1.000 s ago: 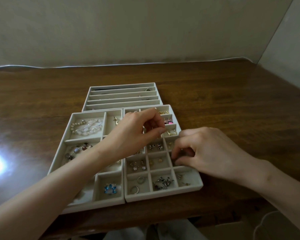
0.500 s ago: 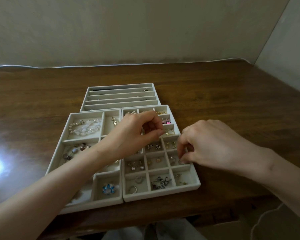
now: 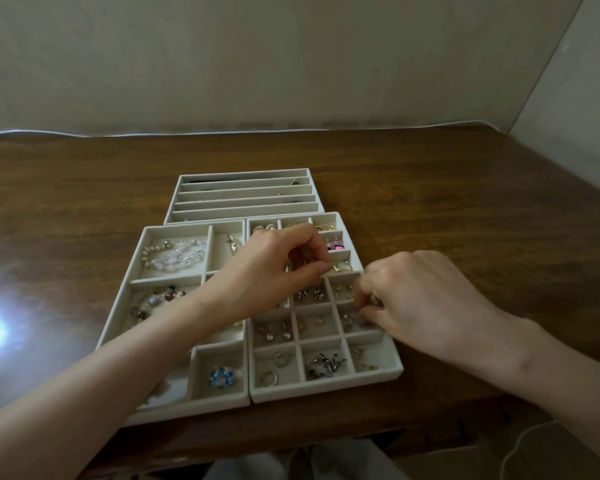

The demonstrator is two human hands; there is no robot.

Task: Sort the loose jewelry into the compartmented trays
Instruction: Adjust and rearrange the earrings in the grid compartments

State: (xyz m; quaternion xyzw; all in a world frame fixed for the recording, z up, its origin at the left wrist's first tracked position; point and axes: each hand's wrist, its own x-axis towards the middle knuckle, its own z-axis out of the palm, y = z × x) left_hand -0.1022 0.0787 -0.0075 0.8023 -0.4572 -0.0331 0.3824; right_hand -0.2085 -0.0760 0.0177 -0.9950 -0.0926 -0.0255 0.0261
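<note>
Free room: bare wooden table (image 3: 465,209) right of, left of and behind the three trays, up to the wall (image 3: 291,64). Obstacles: the left forearm (image 3: 146,344) crosses the large-compartment tray (image 3: 187,410). The left hand (image 3: 267,268) and right hand (image 3: 420,299) cover the grid tray's (image 3: 326,393) middle cells. Its front row and the slotted tray (image 3: 243,199) lie uncovered.

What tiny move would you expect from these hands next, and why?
Probably the left hand lowers into the grid tray: its fingertips are pinched together just above it, seemingly on something tiny, while the right hand reaches into a right-column compartment.
</note>
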